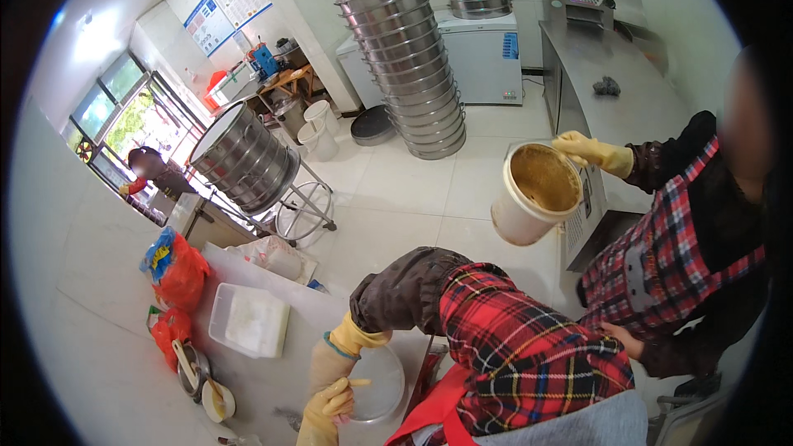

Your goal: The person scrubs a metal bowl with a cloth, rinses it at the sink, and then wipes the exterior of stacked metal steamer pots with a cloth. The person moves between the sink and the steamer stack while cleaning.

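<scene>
My right hand (334, 360) wears a yellow glove with a beige glove, edged in teal, over it at the wrist. From the bottom edge reaches my left hand (334, 401), in a yellow rubber glove with its fingers curled. Both hands overlap, so what the fingers grip is hidden. Just beside them a round translucent lid (379, 384) lies on the grey table (260, 378). Further up the table rests a clear plastic tub (251, 321) with white contents. A dark scouring pad (288, 416) is close to my left hand.
A co-worker's gloved hand (582, 147) holds a stained white bucket (538, 189) to my right. Red plastic bags (179, 279), a metal pot (193, 368) and a small bowl (219, 404) line the wall. Steamer tiers (396, 49) stand stacked on the floor; others (248, 158) sit on a wheeled stand.
</scene>
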The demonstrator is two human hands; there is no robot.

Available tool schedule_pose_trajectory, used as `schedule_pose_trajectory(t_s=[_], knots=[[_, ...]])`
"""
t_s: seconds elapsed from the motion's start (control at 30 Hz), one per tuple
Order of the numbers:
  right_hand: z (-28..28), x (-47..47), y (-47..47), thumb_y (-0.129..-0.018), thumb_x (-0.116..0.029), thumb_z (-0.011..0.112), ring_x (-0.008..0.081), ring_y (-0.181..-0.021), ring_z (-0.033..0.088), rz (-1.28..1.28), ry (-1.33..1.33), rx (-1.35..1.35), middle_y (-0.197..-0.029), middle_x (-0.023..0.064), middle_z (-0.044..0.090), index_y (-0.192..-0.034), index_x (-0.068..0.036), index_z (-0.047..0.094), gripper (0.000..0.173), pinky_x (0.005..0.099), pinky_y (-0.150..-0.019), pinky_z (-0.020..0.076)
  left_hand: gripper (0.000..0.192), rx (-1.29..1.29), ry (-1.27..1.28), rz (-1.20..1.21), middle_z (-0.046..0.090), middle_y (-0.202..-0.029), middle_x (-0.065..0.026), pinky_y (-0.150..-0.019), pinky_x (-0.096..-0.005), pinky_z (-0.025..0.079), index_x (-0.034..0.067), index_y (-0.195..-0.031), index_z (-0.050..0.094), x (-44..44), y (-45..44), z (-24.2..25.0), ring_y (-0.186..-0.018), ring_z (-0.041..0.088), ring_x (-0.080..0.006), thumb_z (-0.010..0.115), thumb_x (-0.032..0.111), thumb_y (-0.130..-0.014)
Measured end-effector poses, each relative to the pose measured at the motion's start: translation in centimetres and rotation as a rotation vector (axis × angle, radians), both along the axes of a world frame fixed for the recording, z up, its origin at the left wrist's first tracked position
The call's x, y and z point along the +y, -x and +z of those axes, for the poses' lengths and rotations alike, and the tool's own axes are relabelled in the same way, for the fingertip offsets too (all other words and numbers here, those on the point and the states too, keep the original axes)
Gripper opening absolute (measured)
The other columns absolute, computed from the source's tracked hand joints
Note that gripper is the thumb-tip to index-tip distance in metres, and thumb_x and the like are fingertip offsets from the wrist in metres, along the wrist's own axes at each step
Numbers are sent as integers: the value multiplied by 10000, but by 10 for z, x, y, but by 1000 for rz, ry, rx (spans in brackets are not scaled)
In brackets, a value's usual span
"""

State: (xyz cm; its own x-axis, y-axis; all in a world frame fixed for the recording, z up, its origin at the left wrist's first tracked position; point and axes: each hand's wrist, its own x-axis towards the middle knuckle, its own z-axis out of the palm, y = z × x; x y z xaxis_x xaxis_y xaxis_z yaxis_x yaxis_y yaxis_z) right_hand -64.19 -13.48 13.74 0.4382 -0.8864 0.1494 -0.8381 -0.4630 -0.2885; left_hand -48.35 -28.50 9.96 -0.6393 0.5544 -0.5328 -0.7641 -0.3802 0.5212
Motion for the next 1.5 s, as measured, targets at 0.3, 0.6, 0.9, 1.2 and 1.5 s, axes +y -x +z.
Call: schedule_pose_trajectory(t_s=[0.3,0.6,0.9,1.2,1.5], knots=[[-21,-17,6,-837,-225,752,371,-857,755,-124,-163,111,-962,167,793,-1007,-107,796,212,492,-731,578,381,-62,739,22,409,-552,61,-435,-291,356,-8,-1247,717,15,24,-2,-439,358,-83,583,308,-1081],[-70,-30,-4,-774,-144,789,393,-961,763,-562,-258,-101,-1014,182,795,-1010,-117,807,238,490,-807,594,289,94,1563,39,735,-855,-162,-618,-443,576,24,-1032,767,-4,40,-65,-700,712,-284,698,292,-949],[-93,-51,3,-829,-142,797,298,-920,791,-606,-561,-301,-958,147,808,-988,-64,802,177,441,-804,615,677,391,2063,-554,783,-1150,-219,-884,-518,612,-47,-1446,494,6,55,-5,-1040,772,-407,692,345,-931],[-36,-28,-38,-954,-199,690,175,-509,562,-856,-853,-1155,-787,72,664,-1126,-30,643,245,362,-471,572,720,781,2006,-812,778,-1120,-180,-777,-504,606,34,-1626,351,-2,50,29,-948,775,-362,597,212,-974],[-6,-4,-58,-966,-174,686,18,-483,423,-991,-1136,-1911,-810,4,593,-1039,-114,566,153,184,-375,312,192,1191,1851,-707,798,-1000,-97,-673,-466,606,136,-1021,745,-22,52,39,-874,784,-328,588,221,-949]])
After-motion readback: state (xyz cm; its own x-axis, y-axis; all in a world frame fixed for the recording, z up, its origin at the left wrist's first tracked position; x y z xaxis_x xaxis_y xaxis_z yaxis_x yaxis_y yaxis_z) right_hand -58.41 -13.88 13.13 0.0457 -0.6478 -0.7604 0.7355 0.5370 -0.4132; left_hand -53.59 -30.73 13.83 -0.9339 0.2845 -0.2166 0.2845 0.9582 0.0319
